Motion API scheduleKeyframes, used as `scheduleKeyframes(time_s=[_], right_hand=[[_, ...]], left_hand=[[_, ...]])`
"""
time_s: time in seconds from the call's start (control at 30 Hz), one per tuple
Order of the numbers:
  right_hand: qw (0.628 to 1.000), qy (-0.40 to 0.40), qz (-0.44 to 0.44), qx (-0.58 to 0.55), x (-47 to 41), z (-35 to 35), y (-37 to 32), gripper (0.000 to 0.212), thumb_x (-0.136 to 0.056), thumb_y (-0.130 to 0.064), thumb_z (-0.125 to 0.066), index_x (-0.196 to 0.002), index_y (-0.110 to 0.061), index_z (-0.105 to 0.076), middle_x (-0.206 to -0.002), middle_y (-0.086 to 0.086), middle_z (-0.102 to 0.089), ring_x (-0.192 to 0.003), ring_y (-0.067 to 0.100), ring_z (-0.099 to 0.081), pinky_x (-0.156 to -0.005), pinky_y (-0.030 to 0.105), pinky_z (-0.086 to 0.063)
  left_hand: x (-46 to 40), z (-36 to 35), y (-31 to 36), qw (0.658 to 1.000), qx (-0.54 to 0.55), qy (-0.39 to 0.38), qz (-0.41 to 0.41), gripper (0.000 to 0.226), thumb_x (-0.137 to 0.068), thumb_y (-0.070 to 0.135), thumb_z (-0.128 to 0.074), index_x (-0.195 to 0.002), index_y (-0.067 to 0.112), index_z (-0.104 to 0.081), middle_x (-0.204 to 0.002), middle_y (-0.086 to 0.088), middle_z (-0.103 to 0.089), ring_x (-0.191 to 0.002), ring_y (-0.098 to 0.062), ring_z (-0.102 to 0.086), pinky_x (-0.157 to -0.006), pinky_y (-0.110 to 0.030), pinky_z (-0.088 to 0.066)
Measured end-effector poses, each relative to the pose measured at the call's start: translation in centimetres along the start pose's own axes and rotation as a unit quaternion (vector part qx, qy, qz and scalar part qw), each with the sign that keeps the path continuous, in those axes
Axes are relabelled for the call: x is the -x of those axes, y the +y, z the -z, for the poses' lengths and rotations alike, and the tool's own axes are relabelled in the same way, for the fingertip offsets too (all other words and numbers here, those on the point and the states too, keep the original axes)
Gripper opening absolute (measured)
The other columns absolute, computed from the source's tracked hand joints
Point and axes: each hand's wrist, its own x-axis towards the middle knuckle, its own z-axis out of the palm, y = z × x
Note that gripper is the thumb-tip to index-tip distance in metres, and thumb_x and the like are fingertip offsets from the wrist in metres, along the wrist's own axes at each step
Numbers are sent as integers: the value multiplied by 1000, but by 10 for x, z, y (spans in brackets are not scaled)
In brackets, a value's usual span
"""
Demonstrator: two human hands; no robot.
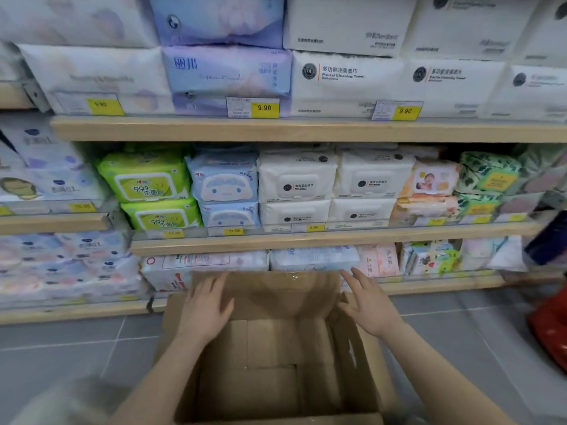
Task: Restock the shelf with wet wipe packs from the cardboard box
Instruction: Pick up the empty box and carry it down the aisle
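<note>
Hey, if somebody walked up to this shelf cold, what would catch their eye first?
Probably the open cardboard box low in the middle, which looks empty, with the left hand and right hand spread open at its far corners. Next, the bright green wipe packs at the left of the middle shelf, and the yellow 9.90 price tags along the shelf above.

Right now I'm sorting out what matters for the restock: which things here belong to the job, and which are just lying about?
Belong to the job:
- cardboard box, open, no packs visible inside
- white wipe packs on the middle shelf
- left hand and right hand, both open and holding nothing

Just there:
- facial towel packs on the top shelf
- red bag on the floor at right
</note>
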Motion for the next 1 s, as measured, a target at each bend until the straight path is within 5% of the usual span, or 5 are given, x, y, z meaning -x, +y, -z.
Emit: scheduleKeyframes(time_s=[0.3, 0.4, 0.57, 0.8, 1.0], right_hand=[[993, -74, -93, 18, 28, -87, 44, 80, -88, -50, -51, -146, -38, 3, -158, 0, 0, -143, 28, -9, -114, 52, -19], [980, -119, -156, 33, 35, -116, 53, 85, -88, -53, -48, -144, -41, 15, -157, 2, 10, -143, 35, -6, -110, 57, -19], [966, -138, -179, -126, 33, -138, 52, 84, -95, -24, -46, -142, -33, 24, -154, 14, -13, -123, 30, -47, -95, 43, -47], [979, -135, -91, -120, 21, -92, 19, 80, -94, -16, -42, -146, -26, 18, -145, 21, -30, -120, 35, -48, -95, 40, -40], [975, -155, -11, -162, 9, -49, -32, 92, -89, -10, -50, -144, -20, 24, -135, 22, -41, -117, 31, -47, -96, 34, -40]], left_hand=[[68, -83, -78, 972, -16, -97, 213, 74, -87, 41, -54, -147, 27, -13, -154, -13, -14, -139, -37, -13, -109, -57, -19], [81, -103, -93, 946, 80, -124, 288, 86, -88, 22, -58, -146, 34, 4, -154, -18, 3, -137, -44, -16, -106, -57, -28], [88, -112, -100, 949, 150, -151, 235, 77, -93, 8, -46, -146, 30, 5, -139, -25, -36, -100, -34, -58, -88, -46, -48], [93, -46, -121, 947, 184, -153, 215, 74, -94, 3, -42, -146, 36, 1, -142, -17, -40, -122, -33, -46, -100, -42, -38], [92, 40, -156, 955, 119, -133, 236, 69, -93, 9, -42, -146, 34, -4, -131, -18, -53, -111, -32, -54, -92, -36, -43]])
